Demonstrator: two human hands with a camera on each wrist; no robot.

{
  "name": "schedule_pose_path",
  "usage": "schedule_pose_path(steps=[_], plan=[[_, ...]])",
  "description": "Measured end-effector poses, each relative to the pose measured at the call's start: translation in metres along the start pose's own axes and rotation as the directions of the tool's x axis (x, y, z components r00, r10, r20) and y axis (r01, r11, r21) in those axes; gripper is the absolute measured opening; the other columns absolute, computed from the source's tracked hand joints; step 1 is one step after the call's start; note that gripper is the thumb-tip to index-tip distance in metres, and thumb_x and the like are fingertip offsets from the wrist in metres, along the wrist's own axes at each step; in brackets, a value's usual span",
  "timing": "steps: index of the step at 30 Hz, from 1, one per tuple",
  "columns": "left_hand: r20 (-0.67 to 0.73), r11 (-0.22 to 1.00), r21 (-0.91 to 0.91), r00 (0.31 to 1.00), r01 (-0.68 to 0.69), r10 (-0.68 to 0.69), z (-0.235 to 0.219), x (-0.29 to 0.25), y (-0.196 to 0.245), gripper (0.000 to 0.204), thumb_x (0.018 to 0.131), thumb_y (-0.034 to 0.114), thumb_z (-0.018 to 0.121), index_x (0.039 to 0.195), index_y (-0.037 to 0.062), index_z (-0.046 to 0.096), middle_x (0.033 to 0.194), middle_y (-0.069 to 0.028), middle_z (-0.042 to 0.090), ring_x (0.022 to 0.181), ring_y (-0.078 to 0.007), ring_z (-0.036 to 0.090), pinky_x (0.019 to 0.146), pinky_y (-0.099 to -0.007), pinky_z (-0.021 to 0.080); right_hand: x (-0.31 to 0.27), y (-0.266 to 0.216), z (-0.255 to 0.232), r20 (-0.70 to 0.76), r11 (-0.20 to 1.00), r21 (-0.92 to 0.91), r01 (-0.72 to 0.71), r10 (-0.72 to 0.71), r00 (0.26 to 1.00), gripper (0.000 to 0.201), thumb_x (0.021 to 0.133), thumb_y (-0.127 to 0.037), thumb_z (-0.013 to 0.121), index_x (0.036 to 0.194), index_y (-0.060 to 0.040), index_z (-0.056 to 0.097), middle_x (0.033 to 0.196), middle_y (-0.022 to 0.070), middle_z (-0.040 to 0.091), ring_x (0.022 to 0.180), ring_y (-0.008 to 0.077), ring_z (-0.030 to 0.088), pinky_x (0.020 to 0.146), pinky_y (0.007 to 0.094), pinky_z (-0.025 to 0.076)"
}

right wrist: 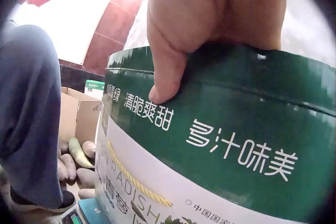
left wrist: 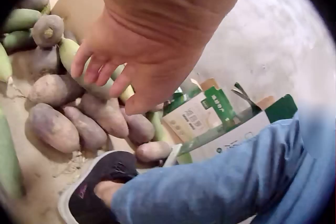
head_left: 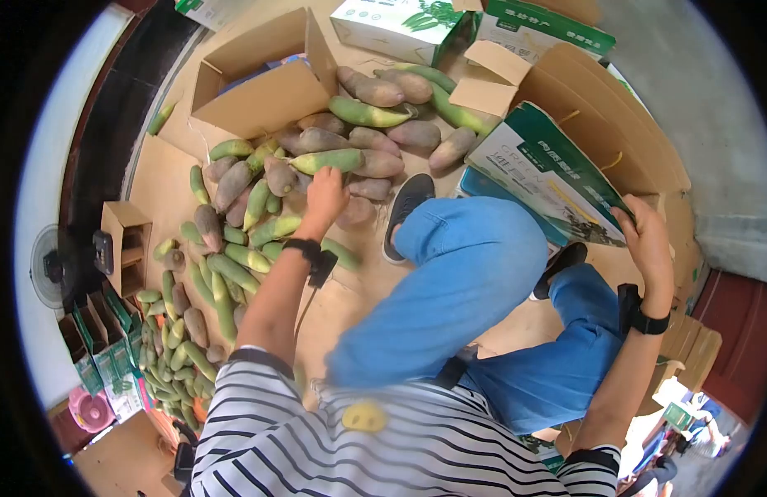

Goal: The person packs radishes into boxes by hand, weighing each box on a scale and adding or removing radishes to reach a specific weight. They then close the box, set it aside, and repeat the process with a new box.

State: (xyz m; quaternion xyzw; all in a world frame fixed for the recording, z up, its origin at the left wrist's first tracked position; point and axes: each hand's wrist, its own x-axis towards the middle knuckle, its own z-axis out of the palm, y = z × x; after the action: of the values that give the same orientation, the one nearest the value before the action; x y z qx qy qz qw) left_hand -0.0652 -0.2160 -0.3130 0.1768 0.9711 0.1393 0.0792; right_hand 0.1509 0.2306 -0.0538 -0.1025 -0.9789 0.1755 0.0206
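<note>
I squat over a heap of long green and purple radishes (head_left: 317,157) spread on flattened cardboard. My left hand (head_left: 327,195) reaches into the heap with its fingers loosely bent and holds nothing. Its fingertips (left wrist: 107,74) hover just over a green radish (left wrist: 71,58), with purple radishes (left wrist: 52,127) lying below. My right hand (head_left: 644,232) grips the top edge of a green-and-white printed carton (head_left: 549,178) at my right knee. In the right wrist view the thumb (right wrist: 165,85) presses the carton's face (right wrist: 236,145) and the fingers curl over its rim.
An open brown box (head_left: 263,83) stands behind the heap, with more printed cartons (head_left: 400,25) at the back. More radishes (head_left: 184,331) trail to the lower left beside small cartons (head_left: 126,244). My black shoe (head_left: 408,207) is planted by the heap. A blue scale (right wrist: 86,211) lies under the carton.
</note>
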Motion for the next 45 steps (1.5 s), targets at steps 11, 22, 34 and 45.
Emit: schedule_pose_path(steps=[11,22,34,45], plan=[[0.015,0.839,0.460,0.947,-0.292,0.321,0.039,0.048,-0.012,0.076,0.072,0.007,0.067,0.141,0.0117,0.035,0.129,-0.0127,0.049,0.119,-0.0291,0.047,0.094,-0.0490,0.041,0.002,-0.006,-0.004,0.065,0.999,0.000,-0.047,0.047,0.997,0.010,0.087,-0.006,0.057,0.093,0.0020,0.056,0.083,0.0203,0.056,0.076,0.0389,0.053,0.068,0.0385,0.044],[0.084,0.638,0.688,0.911,-0.345,0.403,0.070,0.028,0.000,0.028,0.082,0.018,0.058,0.109,0.0142,0.059,0.104,-0.0051,0.054,0.102,-0.0252,0.049,0.083,-0.0420,0.039,0.001,-0.009,-0.003,0.052,0.997,0.026,-0.072,0.071,0.996,0.011,0.087,-0.004,0.057,0.097,0.0013,0.058,0.085,0.0201,0.057,0.077,0.0374,0.054,0.070,0.0369,0.045],[0.226,0.807,0.461,0.928,-0.368,0.295,0.050,-0.018,-0.006,0.021,0.077,0.020,0.063,0.097,0.0147,0.064,0.099,-0.0064,0.055,0.097,-0.0264,0.053,0.073,-0.0398,0.047,-0.001,-0.012,-0.004,0.040,0.998,-0.031,-0.054,0.055,0.998,0.011,0.086,-0.007,0.058,0.094,0.0007,0.057,0.086,0.0198,0.058,0.081,0.0389,0.056,0.071,0.0404,0.045],[-0.090,0.967,-0.025,0.964,-0.253,0.250,-0.001,-0.115,-0.020,0.066,0.056,0.017,0.084,0.115,0.0090,0.057,0.107,-0.0159,0.054,0.099,-0.0377,0.052,0.084,-0.0444,0.045,-0.005,0.004,0.001,0.008,0.998,-0.068,0.004,-0.004,1.000,0.012,0.084,-0.013,0.059,0.089,-0.0033,0.057,0.087,0.0165,0.061,0.087,0.0382,0.058,0.073,0.0462,0.046]])
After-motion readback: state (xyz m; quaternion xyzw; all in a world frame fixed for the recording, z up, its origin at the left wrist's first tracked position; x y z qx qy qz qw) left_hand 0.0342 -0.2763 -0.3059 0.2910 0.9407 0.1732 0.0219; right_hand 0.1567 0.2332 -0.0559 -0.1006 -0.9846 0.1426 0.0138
